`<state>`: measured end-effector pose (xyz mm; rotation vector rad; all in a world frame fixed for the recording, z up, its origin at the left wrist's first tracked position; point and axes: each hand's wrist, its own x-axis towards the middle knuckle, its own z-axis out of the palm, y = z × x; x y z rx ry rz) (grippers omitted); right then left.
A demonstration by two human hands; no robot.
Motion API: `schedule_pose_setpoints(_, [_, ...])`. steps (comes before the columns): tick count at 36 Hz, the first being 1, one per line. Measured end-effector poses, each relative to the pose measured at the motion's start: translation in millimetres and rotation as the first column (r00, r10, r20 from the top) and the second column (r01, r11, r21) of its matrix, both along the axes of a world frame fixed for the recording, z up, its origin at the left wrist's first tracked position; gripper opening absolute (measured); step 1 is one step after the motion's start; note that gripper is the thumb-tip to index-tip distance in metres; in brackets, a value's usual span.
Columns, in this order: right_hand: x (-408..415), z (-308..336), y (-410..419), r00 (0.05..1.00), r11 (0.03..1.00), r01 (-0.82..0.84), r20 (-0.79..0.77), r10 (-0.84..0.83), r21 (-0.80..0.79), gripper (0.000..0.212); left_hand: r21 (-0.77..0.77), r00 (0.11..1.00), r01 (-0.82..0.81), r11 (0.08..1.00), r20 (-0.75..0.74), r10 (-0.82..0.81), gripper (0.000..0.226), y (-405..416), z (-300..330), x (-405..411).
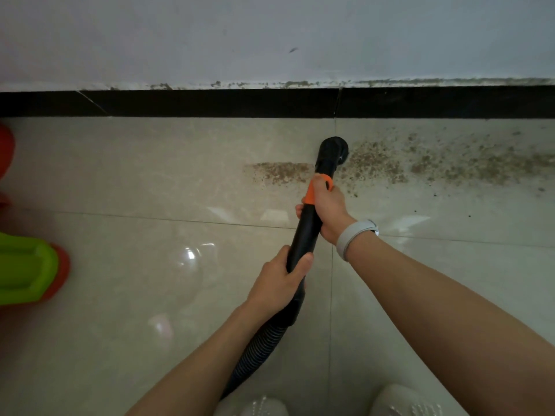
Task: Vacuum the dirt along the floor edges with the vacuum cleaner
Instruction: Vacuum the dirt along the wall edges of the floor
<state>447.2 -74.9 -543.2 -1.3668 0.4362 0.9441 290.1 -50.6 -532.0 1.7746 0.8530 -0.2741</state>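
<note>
A black vacuum wand (306, 232) with an orange collar (312, 190) points away from me toward the wall. Its round black nozzle (333, 150) sits on the pale tiled floor just short of the black skirting (210, 102). My right hand (327, 211), with a grey wristband, grips the wand at the orange collar. Lower down, my left hand (279, 280) grips the wand above the ribbed black hose (258, 346). Brown dirt (420, 163) is scattered on the floor right of the nozzle, and a smaller patch of dirt (279, 172) lies to its left.
A white wall (270, 37) rises above the skirting, with grime along their joint. A green and orange plastic object (27, 268) lies at the left edge, with a red object (6, 151) above it. My two light shoes (402, 400) show at the bottom.
</note>
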Motion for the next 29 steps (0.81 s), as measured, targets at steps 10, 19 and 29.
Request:
schedule_pose_setpoints(10, [-46,19,63,0.952,0.956,-0.293,0.092,0.291,0.008,0.025,0.010,0.933,-0.355,0.935,0.071,0.354,0.028,8,-3,-37])
schedule_pose_setpoints(19, [-88,29,118,0.893,0.894,-0.447,0.075,0.445,0.017,0.024,-0.072,0.834,-0.536,0.841,0.115,0.540,0.022,34,5,-62])
schedule_pose_setpoints(29, [-77,22,96,0.916,0.916,-0.400,0.024,0.400,-0.005,0.027,-0.085,0.871,-0.478,0.874,0.083,0.484,0.028,18,9,-58])
